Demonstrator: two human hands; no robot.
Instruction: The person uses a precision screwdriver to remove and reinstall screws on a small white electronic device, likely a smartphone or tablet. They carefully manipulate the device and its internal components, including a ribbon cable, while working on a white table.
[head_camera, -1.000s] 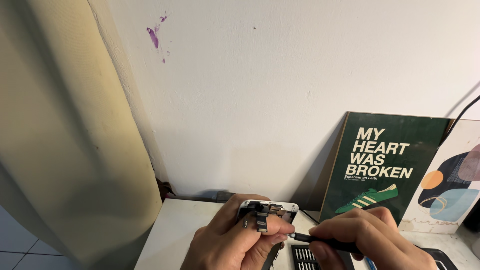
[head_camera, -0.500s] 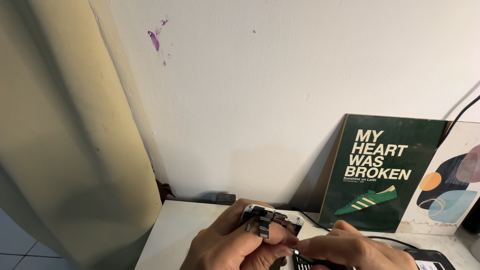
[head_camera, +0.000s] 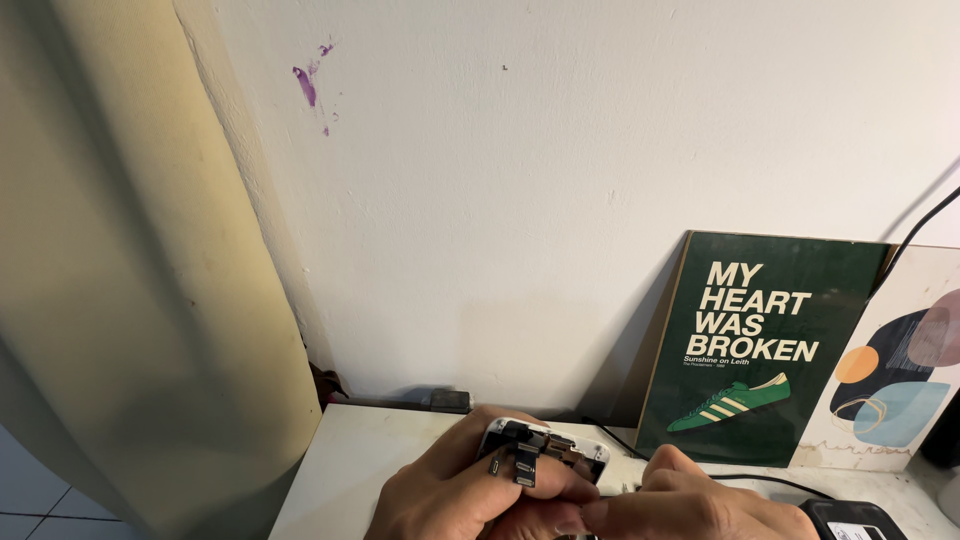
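The left hand (head_camera: 465, 495) is wrapped around a small opened device (head_camera: 545, 450) with a pale frame, and the fingers are closed tight on it. Dark little parts and thin flat strips hang out of its top end. The device is held up just above the white desk (head_camera: 350, 450), near the desk's back edge, about halfway along it. The right hand (head_camera: 700, 510) is just beside it, with its fingertips pressed together close to the device's lower side. They may be pinching something thin there, but the bottom of the view cuts it off, so I cannot tell what. A dark watch (head_camera: 850, 520) sits on the right wrist. To do this well, I think the left hand should keep the device very steady and not squeeze the loose strips. The right hand should make tiny, slow moves, because the parts look small and easy to bend. At the desk's back right corner a green poster (head_camera: 765, 345) with a shoe and a pale picture (head_camera: 890, 390) lean on the white wall (head_camera: 600, 180). A black cable (head_camera: 925, 225) runs down behind them. A cream curtain (head_camera: 120, 280) hangs past the desk's left edge.
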